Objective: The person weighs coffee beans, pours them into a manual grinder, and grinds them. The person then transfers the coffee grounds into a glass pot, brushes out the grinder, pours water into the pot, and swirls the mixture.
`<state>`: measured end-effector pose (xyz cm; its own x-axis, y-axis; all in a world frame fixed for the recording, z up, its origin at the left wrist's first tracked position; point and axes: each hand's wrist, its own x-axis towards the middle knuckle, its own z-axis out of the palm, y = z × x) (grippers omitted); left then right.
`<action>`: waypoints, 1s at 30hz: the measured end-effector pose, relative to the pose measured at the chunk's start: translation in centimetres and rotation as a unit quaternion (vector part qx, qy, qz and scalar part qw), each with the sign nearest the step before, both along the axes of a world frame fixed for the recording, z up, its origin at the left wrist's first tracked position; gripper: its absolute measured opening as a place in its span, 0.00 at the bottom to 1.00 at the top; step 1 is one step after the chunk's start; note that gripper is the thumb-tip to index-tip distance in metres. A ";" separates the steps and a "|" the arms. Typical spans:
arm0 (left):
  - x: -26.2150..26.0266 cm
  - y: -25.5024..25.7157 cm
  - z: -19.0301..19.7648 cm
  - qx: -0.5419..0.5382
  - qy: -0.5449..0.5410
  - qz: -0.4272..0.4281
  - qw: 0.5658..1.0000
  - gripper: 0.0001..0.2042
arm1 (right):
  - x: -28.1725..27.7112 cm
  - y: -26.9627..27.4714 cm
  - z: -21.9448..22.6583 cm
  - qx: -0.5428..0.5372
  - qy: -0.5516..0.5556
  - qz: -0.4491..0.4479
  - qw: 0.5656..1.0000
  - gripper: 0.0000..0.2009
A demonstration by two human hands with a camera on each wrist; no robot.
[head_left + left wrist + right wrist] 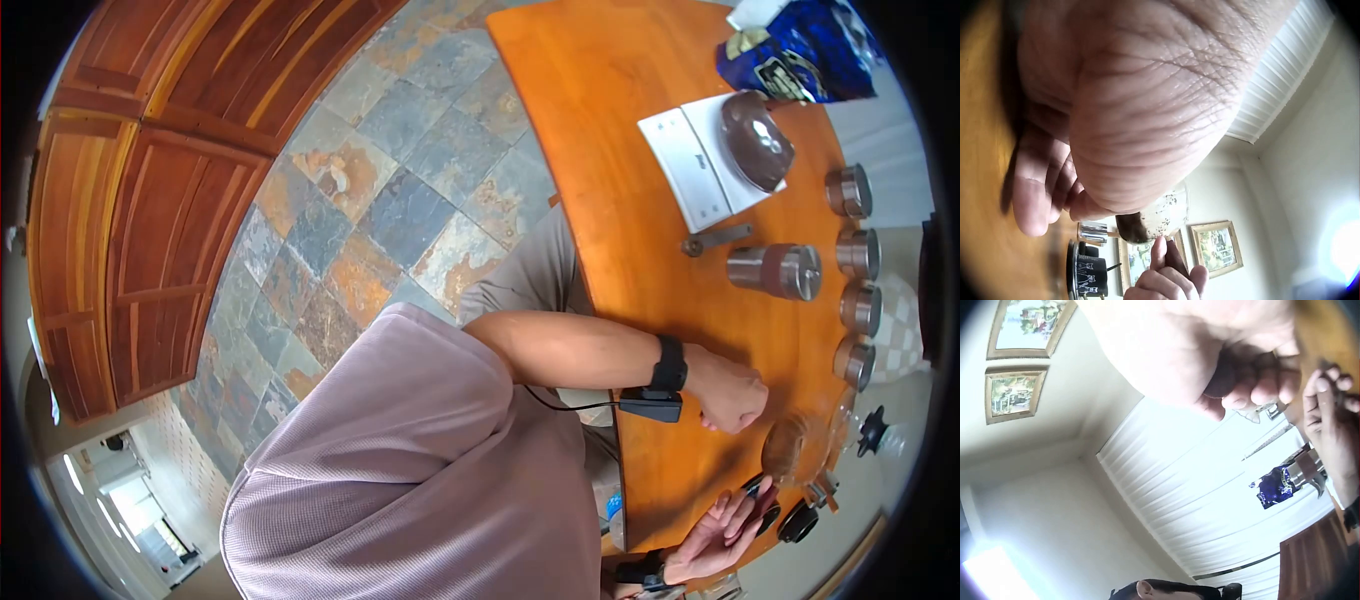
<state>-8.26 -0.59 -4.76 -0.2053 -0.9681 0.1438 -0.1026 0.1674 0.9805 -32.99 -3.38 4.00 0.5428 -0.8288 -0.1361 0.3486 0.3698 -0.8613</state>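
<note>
My left hand (728, 390) is close over the wooden table with its fingers loosely curled, and nothing shows in it. In the left wrist view, its palm (1141, 112) fills the upper part. My right hand (722, 535) is turned palm up beside a glass pot (790, 450). In the left wrist view, this pot (1154, 219) has dark coffee grounds against its wall. The right fingers and thumb curl round its dark handle (1176, 257). The right wrist view shows a dark rounded part of the handle (1222, 380) inside the right hand (1210, 356).
A white kitchen scale (685, 165) bears a brown glossy bowl (758, 140). Nearby lie a steel coffee grinder (775, 271) with a brown band and its crank (718, 238). Several metal tins (857, 252) line the far edge. A blue foil bag (810, 60) stands at the table's left end.
</note>
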 end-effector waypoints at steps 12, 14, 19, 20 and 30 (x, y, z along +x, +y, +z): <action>-0.8 -0.5 -1.3 -0.052 -0.014 0.036 0.998 0.10 | -0.1 0.3 -1.0 0.010 -0.014 0.035 0.999 0.28; -0.3 0.0 -0.3 -0.014 0.003 0.012 1.000 0.07 | -0.6 -0.3 -0.7 -0.021 -0.006 0.030 0.999 0.28; -0.6 -0.2 -0.9 -0.023 -0.002 0.025 0.999 0.08 | -1.0 1.5 -1.4 -0.064 0.044 -0.009 0.997 0.29; -0.6 -0.2 -0.8 -0.026 -0.004 0.014 1.000 0.08 | -0.7 1.3 -1.7 -0.070 0.010 0.051 0.996 0.28; 1.9 1.3 3.5 -0.016 -0.094 -0.013 0.995 0.08 | -0.7 3.0 -0.5 -0.049 0.055 -0.043 0.996 0.28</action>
